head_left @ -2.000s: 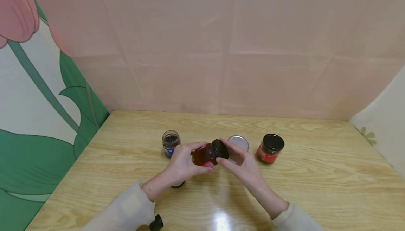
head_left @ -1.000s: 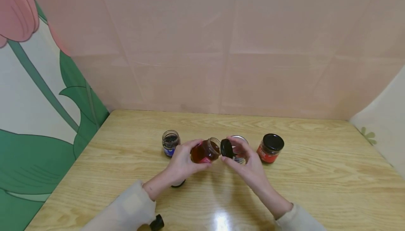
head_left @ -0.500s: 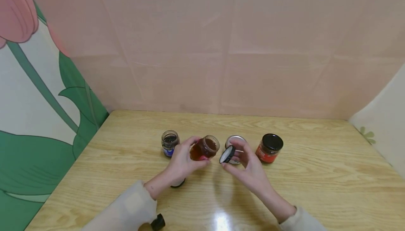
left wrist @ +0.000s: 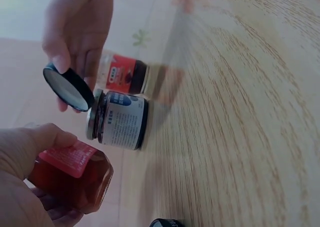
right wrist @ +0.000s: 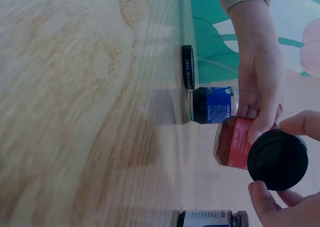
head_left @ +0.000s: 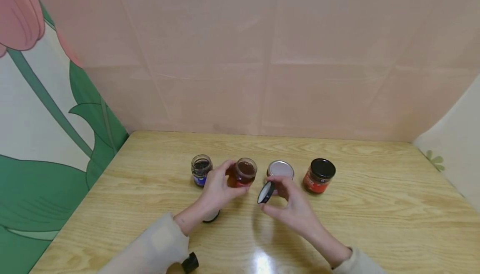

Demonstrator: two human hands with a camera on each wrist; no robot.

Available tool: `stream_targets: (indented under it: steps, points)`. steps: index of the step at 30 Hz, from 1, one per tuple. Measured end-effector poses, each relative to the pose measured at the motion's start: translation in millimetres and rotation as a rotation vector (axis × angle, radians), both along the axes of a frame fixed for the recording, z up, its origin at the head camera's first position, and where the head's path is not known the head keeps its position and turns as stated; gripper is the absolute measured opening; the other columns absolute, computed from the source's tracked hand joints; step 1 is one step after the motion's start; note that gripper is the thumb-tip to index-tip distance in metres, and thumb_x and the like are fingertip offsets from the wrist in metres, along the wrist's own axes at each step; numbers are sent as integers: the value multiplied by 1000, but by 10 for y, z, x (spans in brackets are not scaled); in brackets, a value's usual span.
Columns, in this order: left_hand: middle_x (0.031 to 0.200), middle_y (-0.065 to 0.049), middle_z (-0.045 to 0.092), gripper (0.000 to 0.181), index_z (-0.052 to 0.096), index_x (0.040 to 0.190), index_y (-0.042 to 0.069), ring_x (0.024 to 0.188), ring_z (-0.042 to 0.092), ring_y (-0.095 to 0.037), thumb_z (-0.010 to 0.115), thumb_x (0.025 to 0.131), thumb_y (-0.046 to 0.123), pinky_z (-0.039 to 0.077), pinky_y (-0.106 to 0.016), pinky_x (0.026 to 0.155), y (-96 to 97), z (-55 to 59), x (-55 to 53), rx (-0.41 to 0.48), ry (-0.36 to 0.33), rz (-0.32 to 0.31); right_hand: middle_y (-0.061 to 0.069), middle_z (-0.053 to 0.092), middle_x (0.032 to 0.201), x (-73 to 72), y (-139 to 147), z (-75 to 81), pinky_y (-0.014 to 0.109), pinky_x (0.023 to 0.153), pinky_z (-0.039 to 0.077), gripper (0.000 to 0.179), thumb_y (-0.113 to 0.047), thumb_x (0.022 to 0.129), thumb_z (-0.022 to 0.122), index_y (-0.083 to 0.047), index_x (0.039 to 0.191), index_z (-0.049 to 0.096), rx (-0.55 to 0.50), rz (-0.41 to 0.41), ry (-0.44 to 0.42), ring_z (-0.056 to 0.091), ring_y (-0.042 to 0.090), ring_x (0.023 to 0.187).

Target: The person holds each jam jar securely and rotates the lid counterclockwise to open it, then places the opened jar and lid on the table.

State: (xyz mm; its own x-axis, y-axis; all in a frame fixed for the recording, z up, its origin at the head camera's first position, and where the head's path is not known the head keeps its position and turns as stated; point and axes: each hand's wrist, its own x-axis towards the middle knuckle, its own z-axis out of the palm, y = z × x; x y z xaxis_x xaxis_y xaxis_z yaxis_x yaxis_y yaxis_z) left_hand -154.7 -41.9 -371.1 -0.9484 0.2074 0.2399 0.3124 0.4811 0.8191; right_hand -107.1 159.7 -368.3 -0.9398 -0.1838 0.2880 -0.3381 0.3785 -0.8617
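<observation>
My left hand (head_left: 215,186) grips a glass jar (head_left: 245,174) with a reddish-amber filling and a pink-red label, held near upright with its mouth uncovered. In the left wrist view the base of this jar (left wrist: 85,182) is clear of the tabletop. Between thumb and fingers, my right hand (head_left: 296,211) pinches a black lid (head_left: 266,192) by its edge, the pale inside facing the jar. The smooth black top of the lid (right wrist: 278,159) shows in the right wrist view. Lid and jar are apart.
Behind my left hand stands an uncovered blue-labelled jar (head_left: 201,169). A silver-lidded jar (head_left: 280,169) is just beyond my right hand. Farther right is a red-labelled jar (head_left: 318,176) with a black lid. Another lid (right wrist: 188,67) lies on the wooden table (head_left: 375,207), partly hidden by my left arm.
The black lid has come off the jar in my right hand and been drawn right and nearer, its inside turned into view. My left hand has tipped the jar from lying sideways to near upright.
</observation>
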Motion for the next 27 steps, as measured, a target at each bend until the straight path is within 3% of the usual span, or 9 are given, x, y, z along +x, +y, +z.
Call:
stream_targets:
  steps: [12,20,27]
  points:
    - [115,-12,67,60,58,120,3,110,63,-27,86,67,10,49,-41,97,15,-14,-20,48,-17,3,22,59,118,3,-40,-27,27,88,53,63,7,65,81,9,122,54,-9,40,-7,60,33,105]
    - [108,-9,66,56,57,112,5,106,62,-26,87,67,19,50,-42,91,34,-27,-65,-20,-15,19,17,62,111,11,-49,-7,32,85,55,62,1,65,82,4,121,55,103,54,-71,63,26,97]
    - [110,-11,62,56,54,111,4,105,60,-28,86,68,19,50,-42,88,59,-20,-91,-51,-52,24,22,53,117,14,-53,-36,25,80,55,63,5,65,81,6,122,53,98,122,-119,64,28,96]
